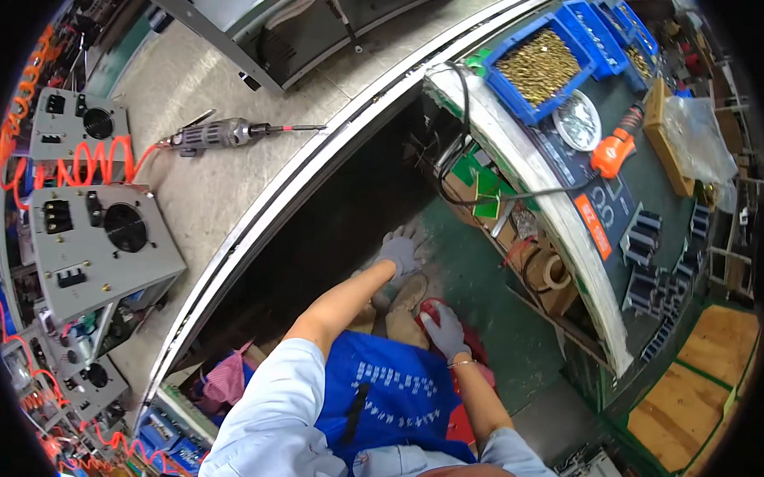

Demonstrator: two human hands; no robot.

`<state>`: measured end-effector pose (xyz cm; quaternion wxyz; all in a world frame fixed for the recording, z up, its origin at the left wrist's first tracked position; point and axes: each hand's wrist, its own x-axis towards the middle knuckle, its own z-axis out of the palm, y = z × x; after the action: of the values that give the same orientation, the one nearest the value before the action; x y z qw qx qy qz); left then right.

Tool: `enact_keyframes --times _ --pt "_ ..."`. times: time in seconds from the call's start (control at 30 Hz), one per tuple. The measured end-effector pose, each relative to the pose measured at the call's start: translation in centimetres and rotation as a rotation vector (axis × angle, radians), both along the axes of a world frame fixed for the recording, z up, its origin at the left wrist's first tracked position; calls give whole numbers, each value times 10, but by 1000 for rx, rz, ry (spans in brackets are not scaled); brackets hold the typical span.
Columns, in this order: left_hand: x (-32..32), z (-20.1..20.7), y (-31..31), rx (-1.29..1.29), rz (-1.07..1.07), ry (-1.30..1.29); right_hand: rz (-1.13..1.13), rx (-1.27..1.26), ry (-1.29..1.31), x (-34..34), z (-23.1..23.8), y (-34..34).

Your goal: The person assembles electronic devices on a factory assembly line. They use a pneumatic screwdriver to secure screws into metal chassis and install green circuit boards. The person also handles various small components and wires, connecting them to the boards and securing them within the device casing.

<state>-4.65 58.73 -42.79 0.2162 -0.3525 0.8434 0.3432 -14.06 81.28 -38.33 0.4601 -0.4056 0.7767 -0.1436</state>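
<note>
The left hand (401, 254) is spread near a shoe (409, 293). The right hand (448, 333) is laid against a red item (431, 306); whether it is grasped cannot be told.

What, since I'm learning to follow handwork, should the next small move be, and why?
Perhaps close the grey-gloved right hand around the partly hidden red object: its fingers overlap it in view, though contact is unclear, while the grey-gloved left hand, fingers spread, seems to hold nothing.
</note>
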Motion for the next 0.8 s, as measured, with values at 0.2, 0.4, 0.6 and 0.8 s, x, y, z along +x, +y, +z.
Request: enact_keyframes --times 0.2,0.4,0.6,0.8 --pt "-43 -107 -54 -90 71 56 -244 63 34 -57 -91 -47" --pt "-78 -162 -89 98 111 107 -438 79 124 -140 -202 -83" --pt "-117 -255 -113 105 261 184 -473 139 50 -174 -256 -119" --pt "-131 -314 -161 -9 446 437 -514 -305 -16 -222 -379 -89"
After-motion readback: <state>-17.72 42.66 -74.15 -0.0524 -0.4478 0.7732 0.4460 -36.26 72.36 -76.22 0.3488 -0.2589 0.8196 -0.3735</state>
